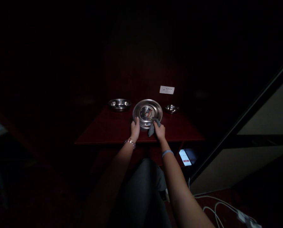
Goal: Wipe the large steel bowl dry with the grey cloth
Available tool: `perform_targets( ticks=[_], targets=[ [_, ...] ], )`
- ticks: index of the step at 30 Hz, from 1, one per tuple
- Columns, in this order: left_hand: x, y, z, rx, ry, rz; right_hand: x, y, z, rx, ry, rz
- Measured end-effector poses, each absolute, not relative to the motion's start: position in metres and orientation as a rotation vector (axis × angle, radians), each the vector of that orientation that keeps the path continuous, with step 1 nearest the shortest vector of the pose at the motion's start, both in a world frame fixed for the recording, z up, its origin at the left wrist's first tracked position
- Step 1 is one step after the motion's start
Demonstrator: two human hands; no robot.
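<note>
A round stainless steel plate [156, 111] with a colored label at its middle is held tilted above the dark red table [103, 131]. My left hand [135, 129] grips its near left rim, thumb on top. At the near right rim, my right hand [160, 130] is closed on a grey cloth [151, 130] that touches the plate; part of the cloth hangs below the fingers. The fingers under the plate are hidden.
A wide steel bowl [119, 109] stands at the back left and a smaller steel bowl [171, 110] at the back right. A wall socket [167, 90] is behind. Below the table's right side lies a lit phone [185, 157]; white cables [217, 199] run on the floor.
</note>
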State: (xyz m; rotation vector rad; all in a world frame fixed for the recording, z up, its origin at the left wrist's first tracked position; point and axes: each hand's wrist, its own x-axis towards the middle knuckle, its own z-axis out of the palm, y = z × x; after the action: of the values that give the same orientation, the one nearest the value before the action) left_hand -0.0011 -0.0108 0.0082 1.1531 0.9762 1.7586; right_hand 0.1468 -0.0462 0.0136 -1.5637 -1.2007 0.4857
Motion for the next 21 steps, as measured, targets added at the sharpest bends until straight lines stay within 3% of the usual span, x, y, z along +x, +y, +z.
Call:
perform_targets(
  ticks=[21],
  targets=[
    [0.004, -0.029, 0.021, 1.266, 0.951, 1.673, 0.150, -0.043, 0.010, -1.556, -1.223, 0.416]
  ],
)
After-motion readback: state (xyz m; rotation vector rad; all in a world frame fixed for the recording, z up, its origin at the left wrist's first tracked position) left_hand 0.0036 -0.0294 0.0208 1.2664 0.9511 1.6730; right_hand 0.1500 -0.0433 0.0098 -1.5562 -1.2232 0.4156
